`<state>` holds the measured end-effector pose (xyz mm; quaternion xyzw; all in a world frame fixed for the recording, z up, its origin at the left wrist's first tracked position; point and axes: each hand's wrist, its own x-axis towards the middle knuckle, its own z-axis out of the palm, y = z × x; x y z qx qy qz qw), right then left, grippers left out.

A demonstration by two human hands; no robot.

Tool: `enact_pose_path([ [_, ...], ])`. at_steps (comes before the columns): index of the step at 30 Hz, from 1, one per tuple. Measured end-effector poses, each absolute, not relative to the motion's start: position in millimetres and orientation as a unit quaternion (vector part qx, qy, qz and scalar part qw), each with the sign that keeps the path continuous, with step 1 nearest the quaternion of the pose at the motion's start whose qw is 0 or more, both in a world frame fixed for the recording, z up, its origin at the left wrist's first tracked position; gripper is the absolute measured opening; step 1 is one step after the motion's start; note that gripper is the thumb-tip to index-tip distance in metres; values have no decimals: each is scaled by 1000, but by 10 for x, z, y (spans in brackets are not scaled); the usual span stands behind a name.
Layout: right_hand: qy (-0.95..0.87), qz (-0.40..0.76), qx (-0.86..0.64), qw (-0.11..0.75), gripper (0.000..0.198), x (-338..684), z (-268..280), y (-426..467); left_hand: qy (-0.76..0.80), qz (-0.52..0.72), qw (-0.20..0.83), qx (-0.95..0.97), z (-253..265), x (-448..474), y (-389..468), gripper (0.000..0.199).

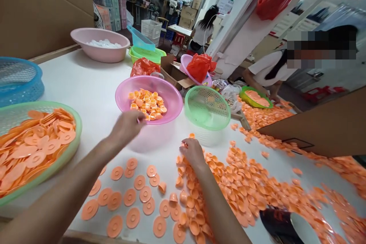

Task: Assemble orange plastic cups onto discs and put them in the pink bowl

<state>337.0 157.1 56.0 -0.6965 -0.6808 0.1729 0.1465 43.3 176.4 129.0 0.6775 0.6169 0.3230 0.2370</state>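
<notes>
My left hand [127, 126] is at the near rim of a pink basin [121, 97], its fingers curled together. Whatever they hold, if anything, is hidden. Inside the basin lies a heap of small orange plastic cups [148, 103]. My right hand [193, 153] hovers at the left edge of a wide spread of similar orange cups [243, 183], with fingers bent inward; what is in them does not show. One orange cup [191, 135] appears just beyond its knuckles. Flat orange discs [129, 197] with ring marks lie scattered on the white table below my left forearm.
A green basket [78, 133] full of orange discs stands left, below a blue basket [40, 80]. A light green colander [225, 120] sits right of the pink basin. Cardboard [323, 122] and a dark cup-like object [274, 223] are on the right. Another person [263, 70] bends over orange pieces.
</notes>
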Motion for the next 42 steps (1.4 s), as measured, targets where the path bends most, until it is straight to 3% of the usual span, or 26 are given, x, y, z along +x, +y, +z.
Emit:
enact_pose_path([
  [3,-619,303,-673,268,31,3340,545,1460,489,162,349,783,753,610,1295,19],
  [6,-482,504,-612,373,36,3224,565,1340,461,119,320,819,377,830,1065,19],
  [8,-432,548,-596,398,38,3110,576,1283,483,136,293,814,290,938,1105,15],
  [14,-466,471,-648,377,28,2845,479,1276,552,181,283,763,323,1047,1327,18],
  [19,-541,432,-658,294,28,2769,348,1342,565,199,299,742,269,1053,1296,15],
  [24,-546,413,-696,217,6,2655,323,1404,575,197,300,735,229,1089,1309,9],
  [28,-570,389,-696,198,9,2584,332,1447,565,192,307,741,239,1083,1324,12],
  [36,-640,324,-681,148,16,2548,408,1548,597,173,428,656,434,1069,1487,11],
  [42,-667,241,-697,106,16,2425,453,1510,633,161,397,645,475,1141,1431,17],
])
